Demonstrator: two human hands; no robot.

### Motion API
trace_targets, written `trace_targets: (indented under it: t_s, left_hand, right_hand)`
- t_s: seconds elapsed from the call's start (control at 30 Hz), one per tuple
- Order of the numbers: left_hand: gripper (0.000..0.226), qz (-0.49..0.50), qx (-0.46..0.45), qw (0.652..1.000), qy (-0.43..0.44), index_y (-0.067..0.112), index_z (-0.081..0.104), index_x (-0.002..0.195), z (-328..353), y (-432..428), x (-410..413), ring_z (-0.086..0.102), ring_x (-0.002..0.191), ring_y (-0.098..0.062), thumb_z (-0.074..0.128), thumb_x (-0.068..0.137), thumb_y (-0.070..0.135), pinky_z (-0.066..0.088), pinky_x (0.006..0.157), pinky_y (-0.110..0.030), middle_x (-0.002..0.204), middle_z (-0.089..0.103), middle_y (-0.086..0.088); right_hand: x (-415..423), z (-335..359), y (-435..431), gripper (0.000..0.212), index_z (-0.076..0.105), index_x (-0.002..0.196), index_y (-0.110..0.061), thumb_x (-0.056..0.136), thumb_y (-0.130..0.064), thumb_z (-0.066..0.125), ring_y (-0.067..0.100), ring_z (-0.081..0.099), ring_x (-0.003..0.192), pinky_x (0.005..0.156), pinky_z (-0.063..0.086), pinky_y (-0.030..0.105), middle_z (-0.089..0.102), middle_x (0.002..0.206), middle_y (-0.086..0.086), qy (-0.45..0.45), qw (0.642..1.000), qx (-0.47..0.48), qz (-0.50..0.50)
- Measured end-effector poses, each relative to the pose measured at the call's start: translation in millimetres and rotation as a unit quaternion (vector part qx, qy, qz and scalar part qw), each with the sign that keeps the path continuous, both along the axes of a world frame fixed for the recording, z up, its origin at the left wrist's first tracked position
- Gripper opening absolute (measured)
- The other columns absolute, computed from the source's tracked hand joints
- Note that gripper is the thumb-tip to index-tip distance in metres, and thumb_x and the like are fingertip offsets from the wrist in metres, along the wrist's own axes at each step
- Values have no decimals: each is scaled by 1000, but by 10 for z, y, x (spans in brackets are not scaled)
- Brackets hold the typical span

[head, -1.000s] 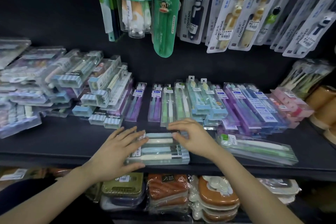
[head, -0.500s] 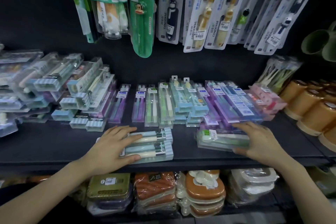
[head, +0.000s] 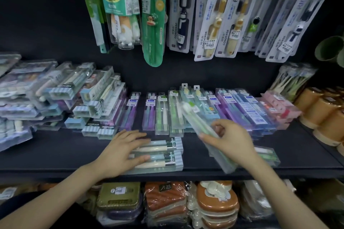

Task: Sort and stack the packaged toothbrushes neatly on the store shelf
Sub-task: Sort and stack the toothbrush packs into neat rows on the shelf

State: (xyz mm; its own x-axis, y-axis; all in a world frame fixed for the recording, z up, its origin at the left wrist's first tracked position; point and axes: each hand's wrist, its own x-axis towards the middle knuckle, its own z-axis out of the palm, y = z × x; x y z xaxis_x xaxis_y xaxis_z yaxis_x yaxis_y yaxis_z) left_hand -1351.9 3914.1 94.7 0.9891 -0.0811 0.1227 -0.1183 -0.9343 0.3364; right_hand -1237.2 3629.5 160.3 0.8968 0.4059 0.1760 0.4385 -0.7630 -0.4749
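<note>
My left hand [head: 121,150] lies flat, fingers spread, on a clear pack of cream and blue toothbrushes [head: 163,154] at the front of the black shelf [head: 55,154]. My right hand [head: 230,141] grips a long clear pack with green toothbrushes [head: 197,122], lifted off the shelf and tilted, its top end pointing up and to the left. Another green pack [head: 268,154] lies on the shelf under my right wrist. Rows of purple, green and blue packs [head: 186,109] lie side by side behind both hands.
A loose pile of clear boxed toothbrushes [head: 55,95] fills the shelf's left side. Pink packs [head: 277,106] and brown cups [head: 323,113] stand at the right. Kids' toothbrushes [head: 210,15] hang above. Soap dishes [head: 212,204] fill the shelf below.
My right hand has lifted the green pack from the shelf's right front and swung it up toward the middle rows. My left hand stays on the cream and blue pack.
</note>
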Motion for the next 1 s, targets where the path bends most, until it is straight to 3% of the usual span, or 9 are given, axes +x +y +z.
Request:
trace_targets:
  t_s: [0.13,0.2,0.33,0.43,0.57,0.7,0.87,0.93,1.0]
  left_hand:
    - [71,95,-74,989,-91,18,57,130,194,-36,198,50,119,-16,33,85,66,33,99,-28,129,58,2]
    - [60,123,-64,984,-115,14,60,127,238,-16,286,53,116,-21,42,87,54,35,96,-30,125,61,-2]
    - [42,146,-67,979,-127,10,61,125,177,80,410,54,116,-26,58,93,37,35,96,-32,123,61,-7]
    - [44,148,-90,978,-115,11,57,130,82,110,488,50,120,-23,57,94,37,31,98,-27,129,58,-4]
    - [55,126,-118,983,-65,16,44,141,0,75,636,40,131,-16,49,95,45,25,104,-23,143,46,1]
    - [62,106,-111,988,-15,16,34,147,-11,-7,813,30,139,-15,46,95,49,21,108,-23,150,37,1]
    - [64,94,-100,991,0,17,33,148,-47,-83,920,30,140,-15,48,94,49,22,110,-25,152,35,-1]
    - [63,97,-96,991,-1,19,32,148,-53,-96,941,27,141,-16,48,95,47,21,110,-24,153,34,0]
    - [62,98,-99,990,10,20,30,149,-52,-106,955,23,143,-16,48,96,46,20,112,-26,154,31,1]
  right_hand:
    - [155,12,822,57,61,115,-18,78,-62,63,13,60,79,55,33,24,56,76,-11,2,999,14,-37]
    - [277,-7,1189,52,60,108,-16,80,-60,62,22,64,89,60,35,26,63,83,-2,-12,998,0,-58]
    - [546,-117,1724,40,53,91,-15,84,-55,56,25,66,86,60,37,27,60,82,2,-49,993,-71,-80]
    - [711,-249,1949,46,58,103,-13,85,-55,55,26,64,93,64,38,29,67,99,6,-65,988,-109,-93]
    - [744,-397,2018,51,59,108,-13,90,-58,49,25,61,97,67,39,31,65,105,9,-97,979,-156,-90]
    - [568,-369,1722,49,63,112,-12,94,-53,43,29,57,101,70,40,33,62,110,10,-133,978,-131,-91]
    - [292,-276,572,17,73,84,-19,86,-33,64,23,64,74,58,36,24,69,80,0,-162,983,-20,-81]
    - [209,-272,80,14,72,76,-22,83,-34,69,22,65,71,58,40,24,68,74,-3,-147,984,-43,-89]
    - [198,-297,-338,18,73,82,-24,80,-42,70,22,66,79,63,45,27,70,81,-4,-125,982,-96,-104]
